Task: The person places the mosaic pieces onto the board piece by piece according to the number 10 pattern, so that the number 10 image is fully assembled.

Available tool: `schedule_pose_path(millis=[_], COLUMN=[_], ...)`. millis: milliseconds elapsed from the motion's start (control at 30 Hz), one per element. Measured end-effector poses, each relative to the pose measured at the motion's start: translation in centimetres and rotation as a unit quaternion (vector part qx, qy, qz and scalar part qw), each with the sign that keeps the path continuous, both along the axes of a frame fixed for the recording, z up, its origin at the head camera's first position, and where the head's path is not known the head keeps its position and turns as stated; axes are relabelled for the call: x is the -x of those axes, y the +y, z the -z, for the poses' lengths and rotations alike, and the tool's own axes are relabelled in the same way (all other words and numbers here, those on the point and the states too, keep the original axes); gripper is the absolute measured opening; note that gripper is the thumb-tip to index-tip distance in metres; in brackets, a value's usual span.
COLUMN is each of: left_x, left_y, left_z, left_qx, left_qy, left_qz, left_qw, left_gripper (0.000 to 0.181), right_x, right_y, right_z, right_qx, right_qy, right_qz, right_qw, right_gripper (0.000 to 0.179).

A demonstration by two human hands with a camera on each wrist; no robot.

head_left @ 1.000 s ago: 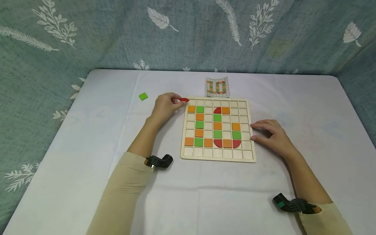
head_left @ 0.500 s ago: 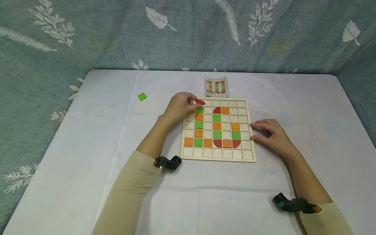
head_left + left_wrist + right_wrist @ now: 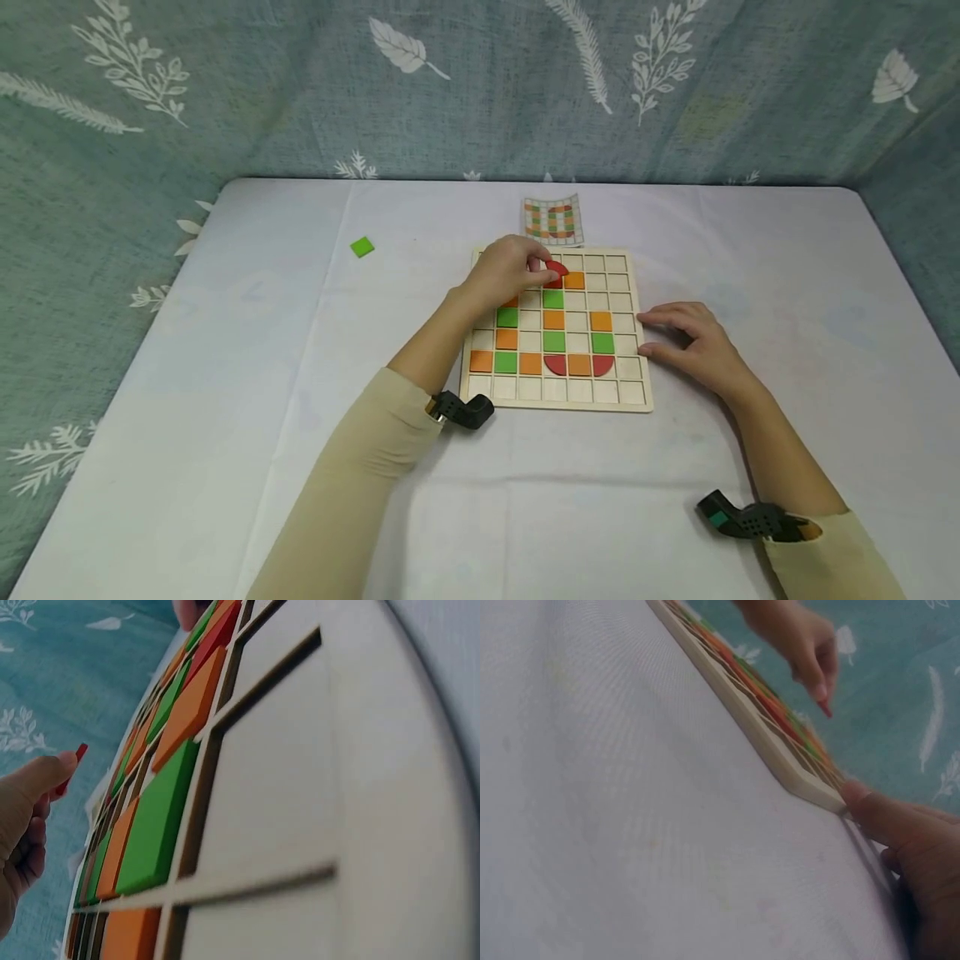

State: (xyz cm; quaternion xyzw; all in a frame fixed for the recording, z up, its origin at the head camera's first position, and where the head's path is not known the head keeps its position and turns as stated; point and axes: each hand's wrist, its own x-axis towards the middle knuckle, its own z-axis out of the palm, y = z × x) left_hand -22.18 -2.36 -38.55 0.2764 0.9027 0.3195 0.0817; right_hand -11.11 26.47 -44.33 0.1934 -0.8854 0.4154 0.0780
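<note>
My left hand (image 3: 504,273) pinches a red quarter-round tile (image 3: 557,267) between thumb and fingers, over the upper rows of a wooden grid board (image 3: 555,392). In the left wrist view that red tile (image 3: 78,759) is held up off the board. Orange squares (image 3: 553,320), green squares (image 3: 554,342) and red quarter-round tiles (image 3: 555,365) sit in the board's cells; some upper-left cells are hidden behind the left hand. With relaxed fingers, my right hand (image 3: 693,346) touches the board's right edge, its thumb (image 3: 877,814) at the rim in the right wrist view.
Behind the board lies a small pattern card (image 3: 552,221) printed with a coloured grid. A loose green square tile (image 3: 362,247) rests on the white tablecloth (image 3: 300,275) to the left. A leaf-patterned curtain (image 3: 480,92) hangs at the table's far edge.
My left hand has carried the red tile rightward, from the board's upper-left corner to above the upper middle cells. The right hand has stayed at the board's right edge.
</note>
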Motion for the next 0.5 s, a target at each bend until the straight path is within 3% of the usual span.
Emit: schedule_pose_path(millis=[333,500], left_x=[0.5,0.6], left_y=[3.0,4.2], left_z=[1.1,1.8], left_qx=[0.007,0.015], left_qy=[-0.001,-0.012], left_qz=[0.054,0.063], left_qw=[0.9985,0.9978], left_gripper=[0.031,0.028], right_x=[-0.1,-0.1], right_y=[0.1,-0.1], right_z=[-0.4,-0.3], right_qx=[0.007,0.009], right_qy=[-0.001,-0.014], right_qz=[-0.002,0.0], right_qw=[1.0,0.9999], right_gripper=[0.043,0.044])
